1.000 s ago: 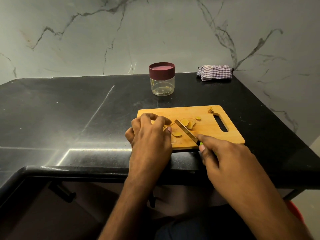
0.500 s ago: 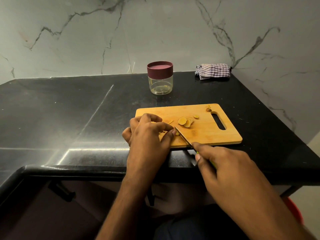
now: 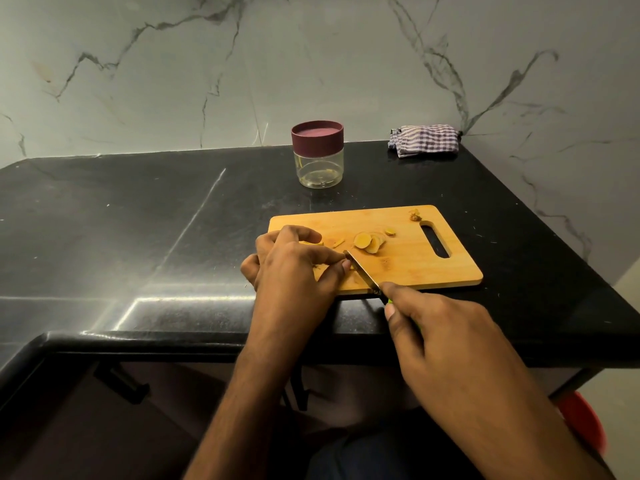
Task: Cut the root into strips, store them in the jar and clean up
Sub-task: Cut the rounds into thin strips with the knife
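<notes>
A wooden cutting board (image 3: 408, 271) lies on the black counter. Several yellow root slices (image 3: 367, 242) sit near its middle, with a thin strip (image 3: 338, 243) beside them and a root scrap (image 3: 414, 215) at the far edge. My left hand (image 3: 294, 268) rests on the board's left part, fingers curled, pinching a root piece that is mostly hidden under them. My right hand (image 3: 440, 327) grips a knife (image 3: 363, 276) by its green handle; the blade tip lies right against my left fingertips. A clear jar (image 3: 317, 154) with a maroon lid stands behind the board.
A folded checked cloth (image 3: 424, 140) lies in the back right corner against the marble wall. The counter's front edge (image 3: 173, 341) runs just below my hands. Something red (image 3: 585, 424) shows low at the right, below the counter.
The knife has drawn back toward me and left, from across the slices to my left fingertips. My left hand's fingers have closed in on the piece near the board's front.
</notes>
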`<state>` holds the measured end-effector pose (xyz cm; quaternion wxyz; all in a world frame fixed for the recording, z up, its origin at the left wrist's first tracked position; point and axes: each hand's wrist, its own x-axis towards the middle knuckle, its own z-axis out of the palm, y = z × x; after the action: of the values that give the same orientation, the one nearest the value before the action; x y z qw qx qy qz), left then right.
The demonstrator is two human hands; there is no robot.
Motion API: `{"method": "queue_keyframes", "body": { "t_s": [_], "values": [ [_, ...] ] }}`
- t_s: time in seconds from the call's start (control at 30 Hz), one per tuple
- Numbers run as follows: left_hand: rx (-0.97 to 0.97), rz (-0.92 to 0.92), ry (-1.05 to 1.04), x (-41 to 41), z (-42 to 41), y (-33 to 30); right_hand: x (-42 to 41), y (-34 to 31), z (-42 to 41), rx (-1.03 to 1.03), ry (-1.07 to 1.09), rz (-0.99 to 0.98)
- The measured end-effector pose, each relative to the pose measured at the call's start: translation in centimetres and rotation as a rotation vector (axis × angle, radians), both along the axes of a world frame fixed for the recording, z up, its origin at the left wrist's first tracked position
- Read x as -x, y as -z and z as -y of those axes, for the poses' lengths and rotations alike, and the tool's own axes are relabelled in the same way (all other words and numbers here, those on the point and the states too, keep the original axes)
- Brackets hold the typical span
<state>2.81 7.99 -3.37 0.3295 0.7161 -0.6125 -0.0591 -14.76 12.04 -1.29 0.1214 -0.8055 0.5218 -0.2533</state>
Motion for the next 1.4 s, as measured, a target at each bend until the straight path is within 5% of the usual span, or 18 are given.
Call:
{"method": "queue_keyframes", "body": {
  "t_s": [1.07,1.4],
  "values": [
    [0.112,0.023,0.057,-0.4,-0.2,0.7,1.5,-0.7,-0.4,0.049,-0.015,-0.196],
    [0.253,-0.096,-0.155,-0.4,-0.5,1.0,1.5,-0.4,-0.9,0.052,0.009,-0.175]
  ]
}}
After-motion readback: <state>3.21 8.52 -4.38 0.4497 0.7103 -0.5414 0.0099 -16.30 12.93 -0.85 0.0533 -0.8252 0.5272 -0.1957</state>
